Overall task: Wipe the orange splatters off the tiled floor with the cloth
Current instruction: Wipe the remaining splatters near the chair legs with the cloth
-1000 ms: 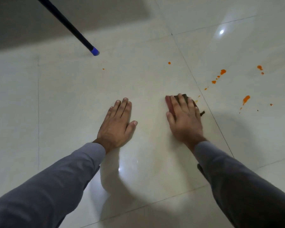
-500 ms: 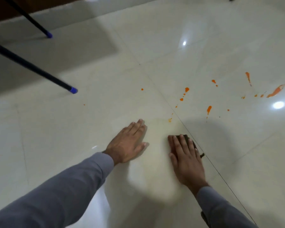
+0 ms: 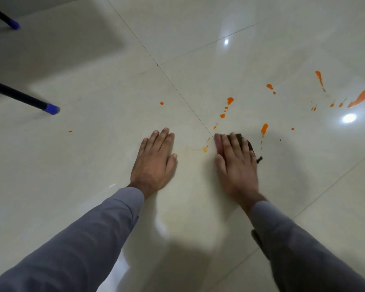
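Head view: right hand (image 3: 237, 163) lay flat, fingers straight, pressing cloth (image 3: 243, 142) onto floor (image 3: 93, 165); left hand (image 3: 154, 163) flat, empty. Cloth likely soft, light; best handled under the palm.

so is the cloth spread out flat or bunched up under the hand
Bunched up, as far as shows. The cloth is a small dark wad pressed to the floor under the flat right hand; only its edges show.
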